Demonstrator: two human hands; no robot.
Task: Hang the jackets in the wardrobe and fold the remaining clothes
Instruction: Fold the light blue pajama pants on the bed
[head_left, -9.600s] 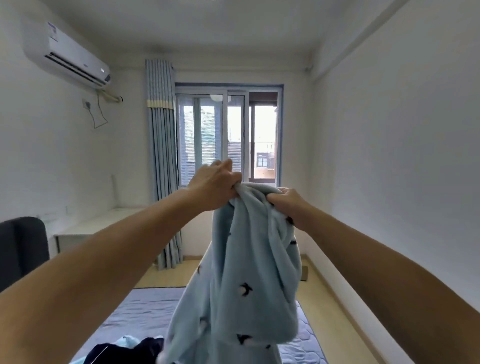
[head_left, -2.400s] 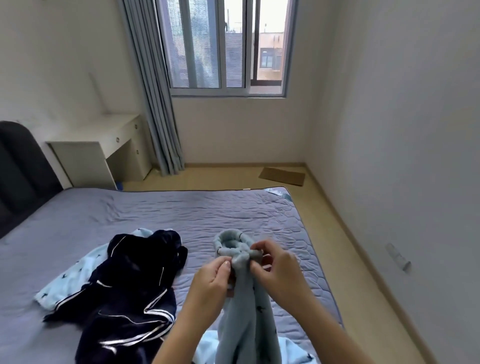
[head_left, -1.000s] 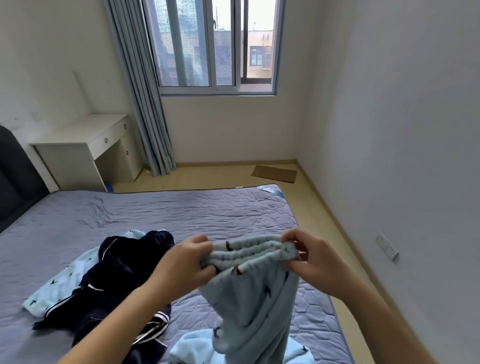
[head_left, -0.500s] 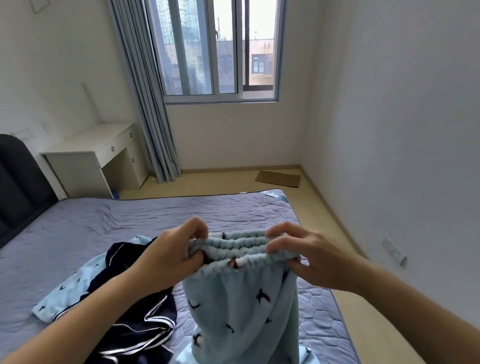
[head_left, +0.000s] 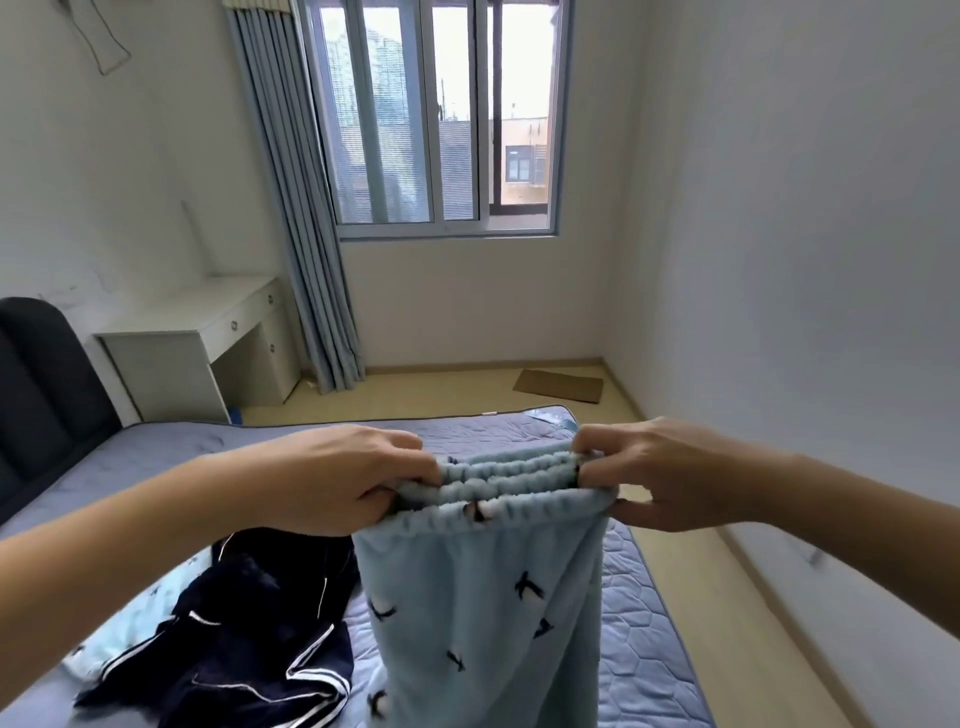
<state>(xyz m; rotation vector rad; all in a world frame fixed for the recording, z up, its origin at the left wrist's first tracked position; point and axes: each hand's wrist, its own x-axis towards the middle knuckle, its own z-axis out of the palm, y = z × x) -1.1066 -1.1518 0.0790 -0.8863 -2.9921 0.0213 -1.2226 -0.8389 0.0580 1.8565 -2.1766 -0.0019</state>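
**Head view.** We held the pants (head_left: 483, 597) up over the bed (head_left: 644, 623) by their elastic waistband (head_left: 504, 486). Our left hand (head_left: 332, 478) gripped the waistband's left end, fingers curled over the gathered cloth. Our right hand (head_left: 670, 473) pinched its right end between thumb and fingertips. The waistband ran level between the two hands, bunched in several ridges. The pale blue fleece, printed with small dark marks, hung straight down from it and out of the bottom of the view. On the bed to the left lay a crumpled dark garment (head_left: 249, 639) with white piping, resting partly on a pale garment (head_left: 130, 631) of like print. A dark headboard (head_left: 36, 384) stood at the left, with a white desk (head_left: 208, 322) beside it. A blue curtain (head_left: 306, 234) was drawn to the left of the window (head_left: 441, 119). A brown mat (head_left: 558, 385) lay on the floor (head_left: 441, 395) under the window.
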